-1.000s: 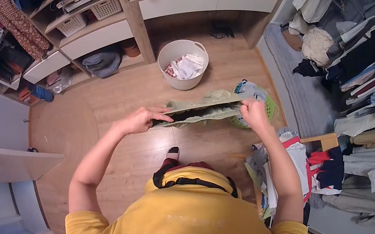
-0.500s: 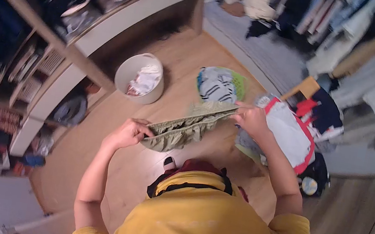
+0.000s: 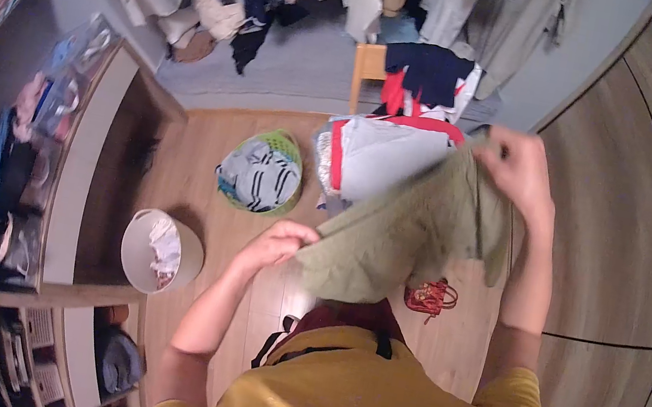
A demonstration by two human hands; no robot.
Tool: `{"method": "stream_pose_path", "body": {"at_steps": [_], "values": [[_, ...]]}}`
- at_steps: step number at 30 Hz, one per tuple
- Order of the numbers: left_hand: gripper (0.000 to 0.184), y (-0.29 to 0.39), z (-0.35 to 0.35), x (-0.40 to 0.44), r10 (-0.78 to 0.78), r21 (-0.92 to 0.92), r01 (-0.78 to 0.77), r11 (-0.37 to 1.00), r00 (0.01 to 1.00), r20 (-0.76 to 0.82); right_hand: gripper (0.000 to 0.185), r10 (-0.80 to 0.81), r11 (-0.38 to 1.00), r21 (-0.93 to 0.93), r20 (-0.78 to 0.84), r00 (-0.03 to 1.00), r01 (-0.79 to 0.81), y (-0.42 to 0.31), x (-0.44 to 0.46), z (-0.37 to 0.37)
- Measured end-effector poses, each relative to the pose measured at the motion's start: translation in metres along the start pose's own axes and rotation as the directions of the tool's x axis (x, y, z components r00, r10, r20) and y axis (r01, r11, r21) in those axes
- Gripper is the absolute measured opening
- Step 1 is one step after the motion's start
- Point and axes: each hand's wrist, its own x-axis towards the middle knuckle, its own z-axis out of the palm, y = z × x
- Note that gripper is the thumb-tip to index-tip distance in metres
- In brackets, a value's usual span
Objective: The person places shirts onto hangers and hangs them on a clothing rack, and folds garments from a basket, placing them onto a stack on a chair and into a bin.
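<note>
While the left hand (image 3: 276, 250) and right hand (image 3: 518, 171) pinch its ends, a green garment (image 3: 390, 237) hangs slantwise before a yellow shirt (image 3: 361, 401).
The left thumb and fingers press together at the lower corner; the right fingers are bent around the higher end. The cloth looks light, soft and floppy, with little to break, so the edge near each corner should hold best.

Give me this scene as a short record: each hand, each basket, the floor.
Left hand: grips one end of green garment
Right hand: grips the other end, higher in view
White basket: holds mostly pale clothes
Green basket: holds striped cloth
Floor: both baskets, red bag
</note>
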Motion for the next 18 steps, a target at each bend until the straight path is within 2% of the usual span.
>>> {"method": "stream_pose_path", "body": {"at_steps": [2, 3, 4, 5, 6, 8, 9, 11, 12, 13, 14, 16, 18], "values": [[0.028, -0.019, -0.004, 0.055, -0.165, -0.089, 0.159, 0.983, 0.984, -0.062, 0.013, -0.233, 0.972, -0.058, -0.199, 0.952, 0.225, 0.026, 0.051, 0.015], [0.031, -0.038, 0.0, 0.084, 0.064, -0.41, -0.093, 0.907, 0.994, -0.084, 0.013, -0.312, 0.95, -0.089, -0.229, 0.922, 0.299, 0.035, 0.077, 0.029], [0.035, -0.052, 0.006, 0.11, 0.266, -0.67, -0.315, 0.672, 0.947, -0.179, 0.014, -0.391, 0.92, -0.121, -0.255, 0.884, 0.372, 0.043, 0.104, 0.048], [0.033, -0.061, 0.012, 0.13, 0.231, -0.718, -0.378, 0.585, 0.926, -0.299, 0.013, -0.449, 0.891, -0.176, -0.222, 0.865, 0.418, 0.054, 0.131, 0.076], [0.033, -0.064, 0.016, 0.145, 0.23, -0.712, -0.373, 0.595, 0.928, -0.294, 0.013, -0.504, 0.857, -0.227, -0.185, 0.844, 0.462, 0.063, 0.153, 0.109], [0.029, -0.073, 0.022, 0.168, -0.065, -0.803, -0.378, 0.46, 0.888, -0.456, 0.015, -0.475, 0.836, -0.299, 0.028, 0.88, 0.461, 0.083, 0.18, 0.185], [0.029, -0.101, 0.017, 0.176, -0.071, -0.8, -0.376, 0.468, 0.886, -0.458, 0.024, -0.488, 0.847, -0.225, 0.029, 0.873, 0.481, 0.09, 0.184, 0.22], [0.022, -0.173, -0.001, 0.195, -0.023, -0.636, -0.451, 0.626, 0.804, -0.594, 0.042, -0.498, 0.859, -0.13, 0.002, 0.867, 0.494, 0.107, 0.167, 0.28], [0.022, -0.173, 0.0, 0.202, -0.032, -0.635, -0.45, 0.628, 0.8, -0.599, 0.052, -0.494, 0.866, -0.109, -0.027, 0.869, 0.488, 0.112, 0.151, 0.306], [0.013, -0.167, 0.006, 0.205, -0.207, -0.581, -0.327, 0.745, 0.715, -0.668, 0.056, -0.452, 0.89, -0.081, -0.039, 0.891, 0.448, 0.121, 0.132, 0.332], [0.006, -0.167, 0.008, 0.21, -0.355, -0.541, -0.173, 0.823, 0.586, -0.728, 0.061, -0.409, 0.912, -0.053, -0.048, 0.911, 0.407, 0.135, 0.112, 0.356], [0.007, -0.211, -0.005, 0.204, -0.328, -0.514, -0.2, 0.834, 0.571, -0.753, 0.051, -0.336, 0.941, -0.01, 0.081, 0.938, 0.338, 0.174, 0.066, 0.399], [0.014, -0.234, -0.009, 0.197, -0.296, -0.482, -0.219, 0.848, 0.558, -0.775, 0.044, -0.335, 0.931, -0.036, 0.308, 0.89, 0.363, 0.239, 0.022, 0.432]]}}
